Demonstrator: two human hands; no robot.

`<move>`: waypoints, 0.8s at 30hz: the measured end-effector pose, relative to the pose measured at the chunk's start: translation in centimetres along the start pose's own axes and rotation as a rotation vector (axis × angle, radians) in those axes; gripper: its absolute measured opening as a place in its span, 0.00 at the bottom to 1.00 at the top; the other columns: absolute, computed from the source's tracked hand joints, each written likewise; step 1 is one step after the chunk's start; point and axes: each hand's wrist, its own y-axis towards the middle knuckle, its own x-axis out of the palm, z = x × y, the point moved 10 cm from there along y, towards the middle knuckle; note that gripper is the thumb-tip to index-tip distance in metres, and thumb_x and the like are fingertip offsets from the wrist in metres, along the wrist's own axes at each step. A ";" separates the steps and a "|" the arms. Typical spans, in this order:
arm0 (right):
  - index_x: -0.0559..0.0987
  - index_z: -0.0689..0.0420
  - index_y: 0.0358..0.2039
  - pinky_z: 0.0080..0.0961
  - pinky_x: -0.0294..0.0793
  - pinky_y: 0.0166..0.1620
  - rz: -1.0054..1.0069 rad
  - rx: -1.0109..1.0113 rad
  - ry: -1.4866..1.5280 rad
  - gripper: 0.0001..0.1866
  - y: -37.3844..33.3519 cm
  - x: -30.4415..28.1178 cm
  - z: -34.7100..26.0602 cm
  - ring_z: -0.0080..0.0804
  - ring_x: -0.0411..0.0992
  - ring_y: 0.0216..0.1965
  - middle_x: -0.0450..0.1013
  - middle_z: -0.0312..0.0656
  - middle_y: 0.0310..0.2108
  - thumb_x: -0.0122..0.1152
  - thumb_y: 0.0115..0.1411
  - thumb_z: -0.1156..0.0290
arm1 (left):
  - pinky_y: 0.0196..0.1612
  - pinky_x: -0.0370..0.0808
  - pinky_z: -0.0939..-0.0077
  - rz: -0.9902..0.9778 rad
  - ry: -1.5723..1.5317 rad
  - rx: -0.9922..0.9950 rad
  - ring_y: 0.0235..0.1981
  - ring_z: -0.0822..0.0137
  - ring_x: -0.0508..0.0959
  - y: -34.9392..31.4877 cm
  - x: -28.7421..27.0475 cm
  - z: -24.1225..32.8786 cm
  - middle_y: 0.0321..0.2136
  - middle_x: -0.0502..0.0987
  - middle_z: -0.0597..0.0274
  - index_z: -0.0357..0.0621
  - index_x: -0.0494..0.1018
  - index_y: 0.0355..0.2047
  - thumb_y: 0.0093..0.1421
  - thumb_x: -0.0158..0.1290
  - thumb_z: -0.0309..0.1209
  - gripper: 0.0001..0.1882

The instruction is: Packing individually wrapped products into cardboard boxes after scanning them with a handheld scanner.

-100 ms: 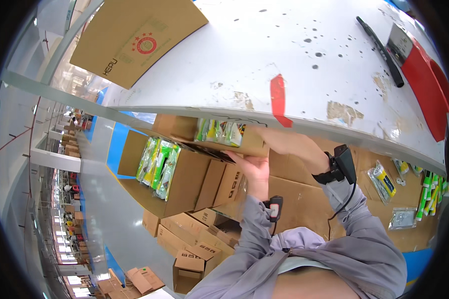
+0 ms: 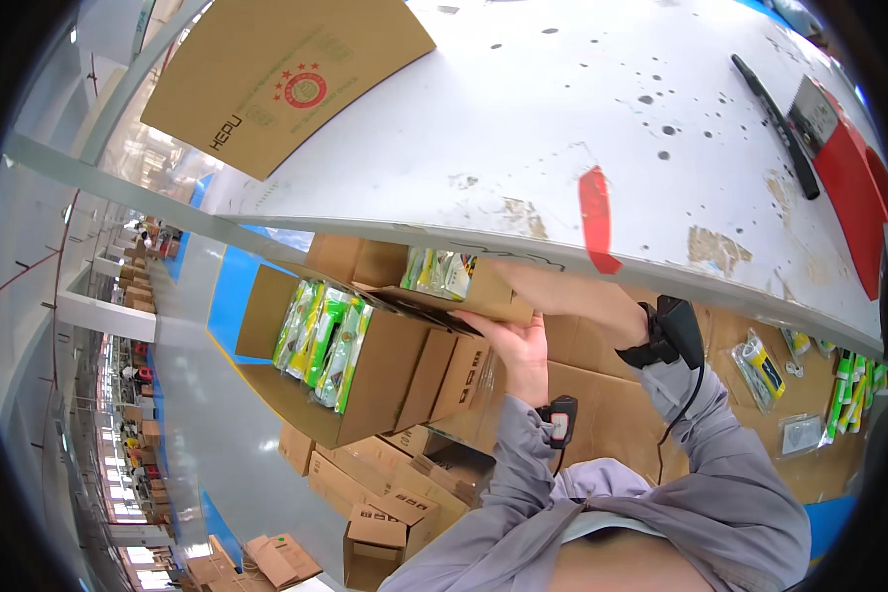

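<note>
A small open cardboard box [image 2: 481,299], filled with green, yellow and white plastic packets [image 2: 440,272], is partly covered by the edge of the white table. My left hand [image 2: 519,352] supports it from the near side, thumb stretched along the cardboard and other fingers mostly out of sight beneath it. My right hand [image 2: 511,279] is at the box's right side, with its fingers hidden by the box and the table edge. Left of them stands a larger open carton [image 2: 372,380] holding similar packets [image 2: 322,340], its flaps spread outward.
On the white table [image 2: 523,109] lie a black marker [image 2: 777,128], a red-handled tool [image 2: 849,187], red tape [image 2: 597,217] and a brown cardboard sheet [image 2: 286,84]. Several cartons [image 2: 375,474] stand on the floor below. Bagged parts [image 2: 758,370] and green tubes [image 2: 851,395] lie at right.
The view has shifted slightly, so the table items appear farther right. Both hands stay at the small box, with no clear change in their hold.
</note>
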 end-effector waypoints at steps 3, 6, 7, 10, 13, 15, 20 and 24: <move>0.74 0.62 0.39 0.26 0.71 0.34 0.007 -0.016 -0.001 0.23 2.3 0.9 -0.2 0.29 0.71 0.30 0.73 0.42 0.27 0.41 0.64 0.54 | 0.55 0.68 0.68 -0.007 0.030 0.115 0.54 0.71 0.66 0.3 0.9 2.0 0.55 0.64 0.73 0.59 0.60 0.57 0.54 0.39 0.67 0.38; 0.74 0.62 0.39 0.26 0.71 0.34 0.022 0.000 -0.006 0.23 3.4 0.9 0.1 0.29 0.71 0.30 0.73 0.42 0.28 0.41 0.64 0.54 | 0.56 0.66 0.68 0.007 0.024 0.159 0.56 0.69 0.64 0.7 1.2 2.7 0.56 0.64 0.71 0.57 0.58 0.58 0.55 0.38 0.66 0.38; 0.74 0.62 0.39 0.26 0.71 0.34 0.024 0.004 -0.005 0.23 3.4 0.6 0.1 0.29 0.71 0.30 0.73 0.42 0.28 0.41 0.64 0.54 | 0.56 0.66 0.68 0.012 0.014 0.153 0.56 0.69 0.64 0.8 1.3 2.8 0.56 0.64 0.71 0.57 0.58 0.58 0.55 0.38 0.66 0.38; 0.74 0.62 0.40 0.26 0.71 0.35 0.021 0.029 -0.009 0.23 3.2 0.3 0.1 0.29 0.71 0.30 0.73 0.42 0.28 0.41 0.64 0.54 | 0.57 0.66 0.69 0.011 0.014 0.182 0.57 0.70 0.64 1.0 1.9 3.9 0.56 0.63 0.71 0.56 0.57 0.59 0.57 0.37 0.65 0.37; 0.74 0.62 0.40 0.26 0.71 0.35 0.020 0.061 -0.020 0.23 2.6 0.2 0.6 0.29 0.71 0.30 0.73 0.42 0.29 0.41 0.64 0.54 | 0.56 0.65 0.72 -0.049 0.017 0.230 0.57 0.71 0.63 1.5 2.5 5.1 0.57 0.62 0.69 0.54 0.55 0.60 0.58 0.36 0.62 0.36; 0.74 0.62 0.40 0.26 0.71 0.35 0.019 0.078 -0.025 0.23 2.4 0.3 1.0 0.29 0.71 0.31 0.73 0.42 0.29 0.41 0.64 0.54 | 0.57 0.65 0.74 -0.077 0.016 0.255 0.57 0.71 0.64 2.0 2.6 5.7 0.57 0.62 0.69 0.53 0.55 0.60 0.59 0.36 0.61 0.35; 0.74 0.62 0.40 0.27 0.71 0.35 0.017 0.073 -0.035 0.23 3.0 1.0 1.3 0.29 0.71 0.31 0.73 0.42 0.29 0.41 0.64 0.54 | 0.57 0.65 0.74 -0.072 -0.018 0.299 0.56 0.70 0.65 3.0 3.0 7.1 0.56 0.63 0.68 0.53 0.56 0.59 0.60 0.37 0.60 0.34; 0.74 0.62 0.40 0.27 0.71 0.36 0.027 0.075 -0.040 0.23 3.3 1.0 1.8 0.29 0.71 0.31 0.73 0.42 0.30 0.41 0.64 0.54 | 0.57 0.65 0.73 -0.055 -0.016 0.331 0.56 0.70 0.65 3.6 2.9 7.1 0.57 0.62 0.67 0.51 0.55 0.59 0.60 0.38 0.59 0.34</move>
